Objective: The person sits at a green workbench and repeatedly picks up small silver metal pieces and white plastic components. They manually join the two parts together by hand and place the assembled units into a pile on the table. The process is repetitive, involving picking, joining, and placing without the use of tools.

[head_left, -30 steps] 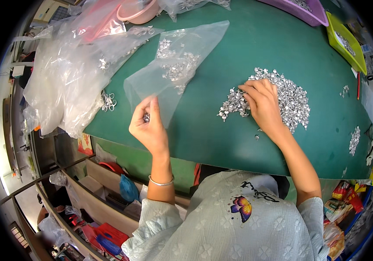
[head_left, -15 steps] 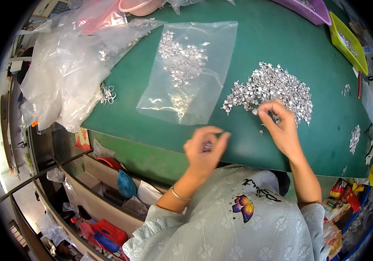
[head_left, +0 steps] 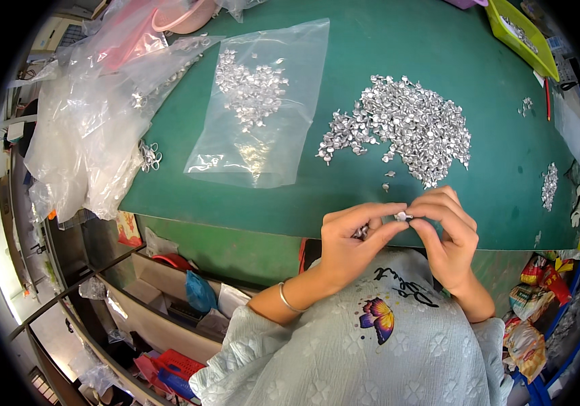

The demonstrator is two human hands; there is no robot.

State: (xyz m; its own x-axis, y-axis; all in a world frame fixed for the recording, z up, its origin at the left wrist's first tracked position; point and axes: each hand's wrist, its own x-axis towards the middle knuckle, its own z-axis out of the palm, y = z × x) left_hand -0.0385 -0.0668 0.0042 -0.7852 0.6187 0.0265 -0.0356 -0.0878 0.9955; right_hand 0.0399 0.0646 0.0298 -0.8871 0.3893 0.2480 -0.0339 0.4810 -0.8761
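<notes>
Over the table's near edge my two hands meet, fingertips almost touching around one small silvery metal piece [head_left: 403, 216] with a round head and a short stem. My left hand [head_left: 352, 240] pinches it from the left, with several more such pieces [head_left: 361, 232] tucked inside its curled fingers. From the right, my right hand [head_left: 447, 237] closes thumb and forefinger on the same piece. Beyond the hands lies a broad heap of similar metal pieces [head_left: 418, 125], with a few loose ones at its near side. A clear plastic bag [head_left: 273, 149] holding more of them lies flat to the left.
Large clear plastic bags [head_left: 90, 128] cover the table's left side, beside some scissors [head_left: 149, 155]. A pink basin [head_left: 185, 17] and a yellow-green tray [head_left: 527, 44] stand at the back. A small pile of parts [head_left: 549, 186] lies right. Below left is an open drawer [head_left: 168, 314].
My right hand has come away from the heap toward me, and my left hand has moved right to meet it. Both now pinch one metal piece. The whole view has shifted slightly.
</notes>
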